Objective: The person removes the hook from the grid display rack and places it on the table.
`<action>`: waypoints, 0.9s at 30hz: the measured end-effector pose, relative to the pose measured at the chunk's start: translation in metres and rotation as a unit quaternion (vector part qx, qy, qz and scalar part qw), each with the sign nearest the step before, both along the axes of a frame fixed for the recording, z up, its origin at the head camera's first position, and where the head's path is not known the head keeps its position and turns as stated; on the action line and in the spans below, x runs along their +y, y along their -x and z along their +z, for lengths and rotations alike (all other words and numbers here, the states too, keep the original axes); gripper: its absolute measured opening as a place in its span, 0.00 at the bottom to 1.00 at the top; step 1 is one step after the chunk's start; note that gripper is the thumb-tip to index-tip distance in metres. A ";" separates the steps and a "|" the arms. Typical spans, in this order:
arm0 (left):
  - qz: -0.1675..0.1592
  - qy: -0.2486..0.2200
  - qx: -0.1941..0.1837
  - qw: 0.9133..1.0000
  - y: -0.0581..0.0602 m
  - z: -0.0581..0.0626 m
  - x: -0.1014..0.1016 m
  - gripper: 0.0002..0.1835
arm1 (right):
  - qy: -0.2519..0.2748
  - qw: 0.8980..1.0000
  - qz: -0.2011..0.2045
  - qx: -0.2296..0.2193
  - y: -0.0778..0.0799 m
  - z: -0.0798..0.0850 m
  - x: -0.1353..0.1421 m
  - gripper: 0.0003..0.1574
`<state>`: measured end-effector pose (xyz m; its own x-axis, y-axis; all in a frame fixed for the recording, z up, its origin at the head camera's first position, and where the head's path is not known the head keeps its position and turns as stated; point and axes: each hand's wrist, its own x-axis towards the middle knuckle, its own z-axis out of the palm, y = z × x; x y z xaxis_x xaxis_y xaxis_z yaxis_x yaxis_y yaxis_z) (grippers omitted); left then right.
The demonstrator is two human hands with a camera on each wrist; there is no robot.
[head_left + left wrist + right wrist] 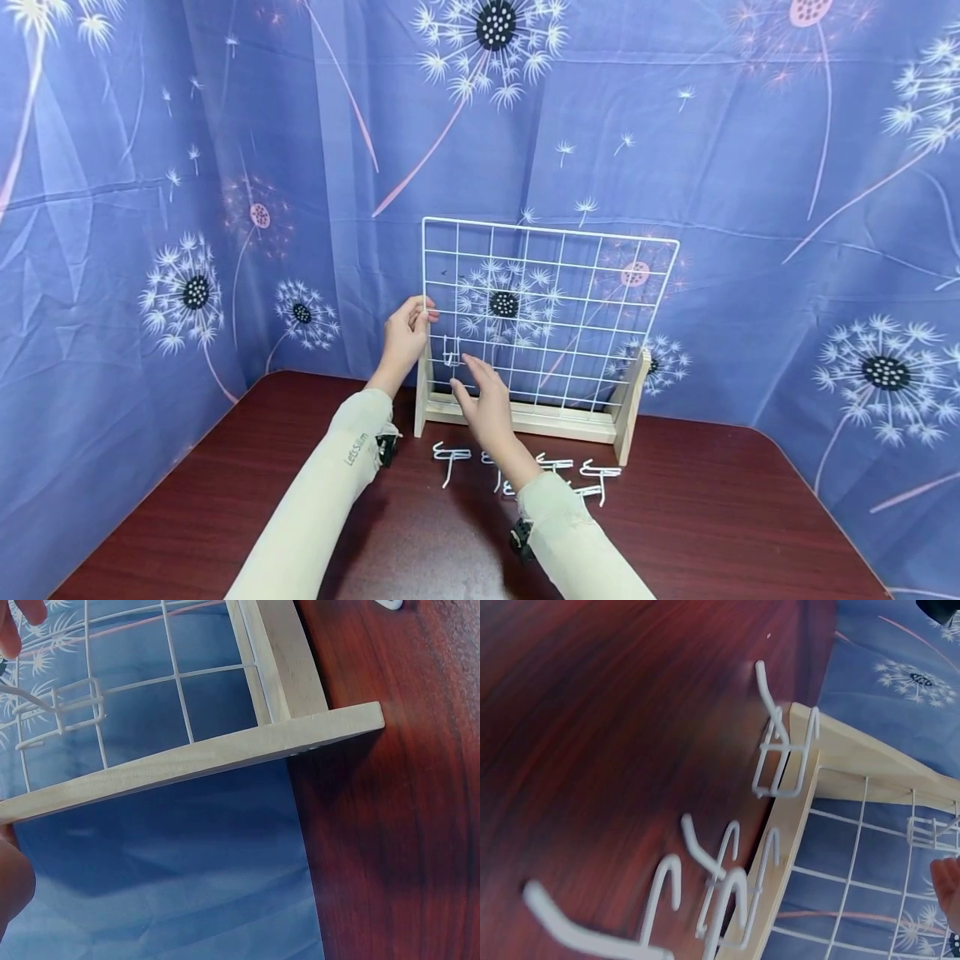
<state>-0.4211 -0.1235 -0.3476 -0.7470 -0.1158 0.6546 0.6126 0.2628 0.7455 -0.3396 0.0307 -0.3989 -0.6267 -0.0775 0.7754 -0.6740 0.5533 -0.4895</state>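
A white wire grid panel (pixel 551 230) stands upright in a light wooden stand (pixel 632 404). At the panel's left side, my left hand (pixel 405 337) grips the edge just above the wooden upright, fingertips showing past the wire. A white wire hook (pixel 452 360) hangs on the lower left of the grid; its double bars (pixel 99 701) lie across the grid wires in the left wrist view. My right hand (pixel 491 408) is just right of this hook, fingers extended and thumb apart, holding nothing. Its fingertips (pixel 946 877) appear beside the hook in the right wrist view.
Several more white hooks lie on the dark red table in front of the stand, among them a left one (pixel 452 455) and a right one (pixel 602 472). My right forearm partly covers some. A blue dandelion-print cloth (pixel 360 250) hangs behind the table.
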 end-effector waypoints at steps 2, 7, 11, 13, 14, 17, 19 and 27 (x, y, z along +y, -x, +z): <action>-0.001 0.000 -0.003 1.000 0.000 0.000 0.000 0.08 | 0.020 1.000 -0.006 -0.012 0.002 0.000 -0.004 0.25; 0.005 0.008 -0.007 1.000 -0.002 0.000 -0.001 0.08 | 0.051 0.998 -0.020 -0.025 0.007 -0.001 -0.012 0.24; 0.010 0.013 0.000 1.000 -0.002 0.000 -0.001 0.07 | 0.065 0.997 -0.031 -0.034 0.012 -0.002 -0.017 0.23; 0.012 0.016 0.000 1.000 -0.002 0.000 -0.001 0.07 | 0.071 0.996 -0.036 -0.038 0.013 -0.002 -0.020 0.23; 0.014 0.019 0.001 1.000 -0.002 0.000 -0.001 0.07 | 0.073 0.996 -0.038 -0.038 0.014 -0.002 -0.021 0.23; 0.015 0.023 -0.003 1.000 -0.002 0.000 0.000 0.08 | 0.078 0.995 -0.049 -0.040 0.015 -0.001 -0.024 0.22; 0.012 0.023 -0.005 1.000 -0.003 0.000 0.000 0.08 | 0.083 0.994 -0.056 -0.042 0.016 0.000 -0.026 0.22; 0.006 0.020 -0.007 1.000 -0.002 0.000 0.000 0.08 | 0.096 0.992 -0.067 -0.040 0.021 0.000 -0.029 0.19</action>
